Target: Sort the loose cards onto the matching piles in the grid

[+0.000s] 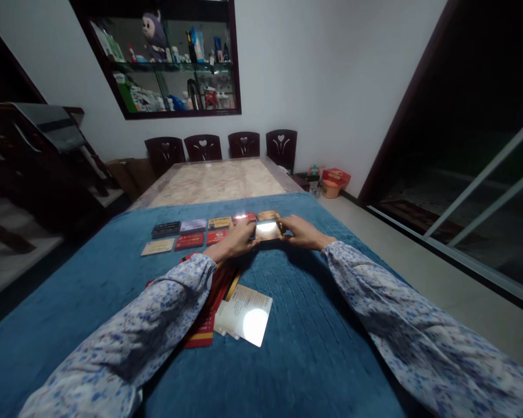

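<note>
Both my hands reach forward over a blue cloth (305,325). Between them sits a shiny card (268,230), lit by glare. My left hand (239,238) pinches its left edge and my right hand (300,231) pinches its right edge, fingers closed on it. Two rows of small cards lie flat to the left: dark, pale and orange ones in the back row (192,226), beige and red ones in the front row (174,244). A loose pile of cards (244,313), red and white, lies near me under my left forearm.
Beyond the cloth is a bare marble tabletop (215,181) with several dark chairs (244,144) at its far end. A wall cabinet (174,58) holds bottles and a toy. A glass sliding door (483,191) is on the right, dark furniture on the left.
</note>
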A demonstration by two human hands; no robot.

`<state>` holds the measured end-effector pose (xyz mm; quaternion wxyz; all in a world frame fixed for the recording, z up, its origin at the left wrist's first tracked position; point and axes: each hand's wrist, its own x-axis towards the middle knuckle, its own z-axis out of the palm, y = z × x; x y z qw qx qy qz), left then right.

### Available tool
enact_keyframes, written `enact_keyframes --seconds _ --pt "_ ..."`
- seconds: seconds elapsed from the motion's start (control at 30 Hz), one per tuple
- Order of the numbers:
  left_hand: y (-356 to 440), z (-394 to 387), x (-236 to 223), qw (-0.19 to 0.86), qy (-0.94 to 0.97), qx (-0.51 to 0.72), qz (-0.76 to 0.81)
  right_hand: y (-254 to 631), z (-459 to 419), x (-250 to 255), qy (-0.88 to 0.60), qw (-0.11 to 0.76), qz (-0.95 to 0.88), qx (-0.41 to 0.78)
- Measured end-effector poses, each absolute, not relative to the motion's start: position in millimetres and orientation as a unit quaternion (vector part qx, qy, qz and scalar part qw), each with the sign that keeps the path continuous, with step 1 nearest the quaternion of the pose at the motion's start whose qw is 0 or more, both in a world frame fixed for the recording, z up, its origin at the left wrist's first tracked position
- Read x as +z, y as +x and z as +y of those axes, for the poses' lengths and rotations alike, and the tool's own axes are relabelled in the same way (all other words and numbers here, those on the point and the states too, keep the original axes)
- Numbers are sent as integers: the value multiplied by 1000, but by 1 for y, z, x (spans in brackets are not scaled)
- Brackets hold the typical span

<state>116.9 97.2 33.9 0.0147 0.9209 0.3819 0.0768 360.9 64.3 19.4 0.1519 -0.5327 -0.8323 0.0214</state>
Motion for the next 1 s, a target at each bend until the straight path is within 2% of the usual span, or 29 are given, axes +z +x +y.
enact_keyframes --seconds 0.6,1.0 --pt "146 141 44 -12 909 35 416 374 113 37 -558 79 -826 -5" --pt "158 171 44 -18 905 19 425 382 151 32 -567 48 -822 -8"
